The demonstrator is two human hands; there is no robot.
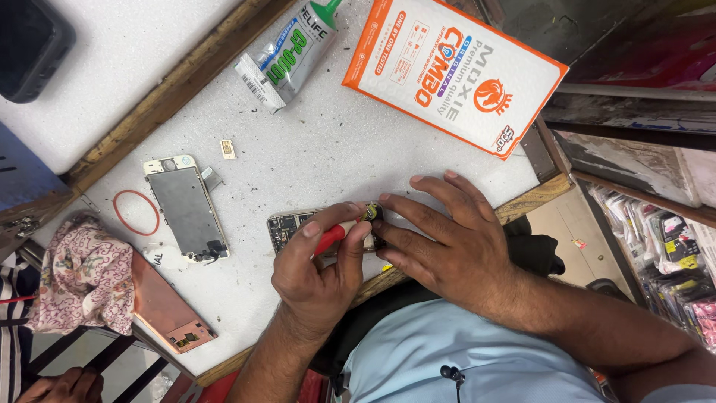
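At the near edge of the speckled white tabletop (328,142) lies an opened phone body with bare circuit board (287,224). The left hand (317,272) pinches its fingers on a red-handled screwdriver (333,234), tip on the phone. The right hand (447,239), fingers spread flat, presses the phone's other end.

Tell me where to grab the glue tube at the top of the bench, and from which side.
Grip the glue tube across its flat, wide body near the crimped end, coming from above. It lies flat and slanted on the white bench, the green nozzle pointing away toward the orange package, so the broad sides are free and the narrow nozzle is best avoided.
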